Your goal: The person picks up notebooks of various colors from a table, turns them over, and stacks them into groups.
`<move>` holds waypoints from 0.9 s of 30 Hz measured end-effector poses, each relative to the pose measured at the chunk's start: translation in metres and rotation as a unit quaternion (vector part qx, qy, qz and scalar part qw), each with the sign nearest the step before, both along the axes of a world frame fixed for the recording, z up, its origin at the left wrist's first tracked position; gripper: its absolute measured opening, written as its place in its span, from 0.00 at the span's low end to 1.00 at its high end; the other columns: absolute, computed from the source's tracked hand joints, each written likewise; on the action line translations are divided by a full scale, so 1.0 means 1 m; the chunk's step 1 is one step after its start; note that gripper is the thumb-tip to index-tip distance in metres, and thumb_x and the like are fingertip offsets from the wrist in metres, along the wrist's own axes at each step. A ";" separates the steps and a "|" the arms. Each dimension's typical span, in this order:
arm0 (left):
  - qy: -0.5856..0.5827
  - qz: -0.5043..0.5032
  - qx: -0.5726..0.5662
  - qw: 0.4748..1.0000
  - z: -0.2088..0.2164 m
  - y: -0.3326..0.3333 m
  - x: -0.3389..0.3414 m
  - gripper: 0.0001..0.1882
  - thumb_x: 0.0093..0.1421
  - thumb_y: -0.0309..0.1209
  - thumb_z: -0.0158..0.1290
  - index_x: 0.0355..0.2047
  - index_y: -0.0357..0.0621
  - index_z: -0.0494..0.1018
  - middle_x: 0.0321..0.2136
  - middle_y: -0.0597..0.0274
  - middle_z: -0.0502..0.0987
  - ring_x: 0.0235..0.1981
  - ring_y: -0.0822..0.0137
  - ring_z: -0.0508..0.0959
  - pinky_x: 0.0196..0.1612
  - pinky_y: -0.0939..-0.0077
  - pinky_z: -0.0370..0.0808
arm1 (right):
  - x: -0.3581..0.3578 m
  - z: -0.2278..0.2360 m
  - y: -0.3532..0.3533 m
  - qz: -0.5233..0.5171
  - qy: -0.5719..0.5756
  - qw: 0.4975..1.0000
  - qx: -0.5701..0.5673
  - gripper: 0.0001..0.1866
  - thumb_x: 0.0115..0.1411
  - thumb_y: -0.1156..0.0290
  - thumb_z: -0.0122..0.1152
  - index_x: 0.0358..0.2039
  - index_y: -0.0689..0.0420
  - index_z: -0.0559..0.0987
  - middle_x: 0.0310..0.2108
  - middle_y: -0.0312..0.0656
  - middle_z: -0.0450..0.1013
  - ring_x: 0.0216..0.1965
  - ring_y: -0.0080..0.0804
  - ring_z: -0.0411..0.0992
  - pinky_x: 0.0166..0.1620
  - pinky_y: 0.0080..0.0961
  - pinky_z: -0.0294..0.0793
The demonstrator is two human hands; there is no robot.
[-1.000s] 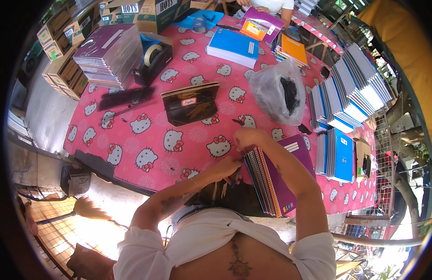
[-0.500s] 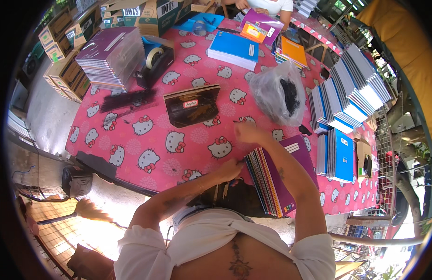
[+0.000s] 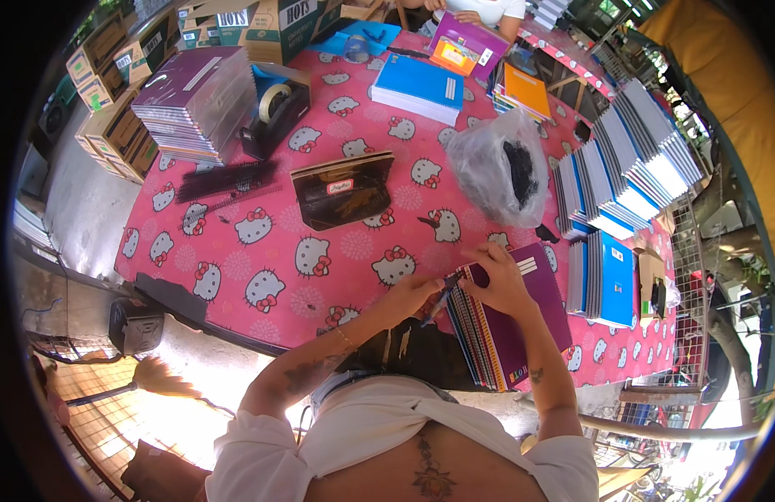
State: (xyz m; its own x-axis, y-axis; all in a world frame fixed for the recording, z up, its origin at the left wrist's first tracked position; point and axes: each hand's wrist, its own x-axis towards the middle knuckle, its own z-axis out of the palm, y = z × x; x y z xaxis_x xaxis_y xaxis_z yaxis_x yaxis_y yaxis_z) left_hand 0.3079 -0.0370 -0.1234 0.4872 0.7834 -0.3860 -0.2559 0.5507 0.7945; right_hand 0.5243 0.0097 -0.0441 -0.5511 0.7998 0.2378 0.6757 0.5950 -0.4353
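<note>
A stack of spiral notebooks with a purple top cover [image 3: 539, 294] lies at the table's near edge, its coils [image 3: 479, 347] toward my left. At the upper coil corner my left hand [image 3: 414, 299] is closed around a small dark-blue tool [image 3: 438, 303], whose exact kind is partly hidden by the fingers. My right hand [image 3: 498, 280] rests over the same corner, thumb and fingers closed on the top notebook's coil end. Beyond my hands, a dark pointed scrap [image 3: 427, 222] lies on the pink cloth. A clear plastic bag [image 3: 496, 167] with black material inside stands past the stack.
A dark brown open box [image 3: 341, 191] stands mid-table. Black coils [image 3: 228, 182], a tape dispenser [image 3: 276, 121] and a wrapped purple notebook stack [image 3: 191, 100] are at left. Blue notebooks [image 3: 416, 84] lie at the back; more [image 3: 609, 276] line the right. A person [image 3: 488, 10] sits opposite.
My right hand has come back from over the cloth to the stack's upper corner. My left hand has shifted slightly right, and the small tool now shows at the coil.
</note>
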 end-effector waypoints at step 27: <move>0.066 -0.048 0.029 0.996 0.004 0.011 -0.014 0.18 0.67 0.42 0.51 0.43 0.38 0.76 0.33 0.55 0.81 0.26 0.67 0.80 0.23 0.74 0.73 | -0.002 -0.018 -0.003 -0.023 -0.017 0.998 0.059 0.14 0.44 0.68 0.69 0.34 0.52 0.82 0.37 0.36 0.72 0.42 0.41 0.71 0.47 0.38 0.72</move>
State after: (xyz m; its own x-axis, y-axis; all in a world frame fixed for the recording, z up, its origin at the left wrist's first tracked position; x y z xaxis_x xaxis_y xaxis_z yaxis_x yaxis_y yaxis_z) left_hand 0.2940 -0.0264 -0.1191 0.5087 0.7589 -0.4064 -0.0956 0.5190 0.8494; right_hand 0.5221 0.0064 -0.0619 -0.5241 0.7916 0.3140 0.7162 0.6092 -0.3404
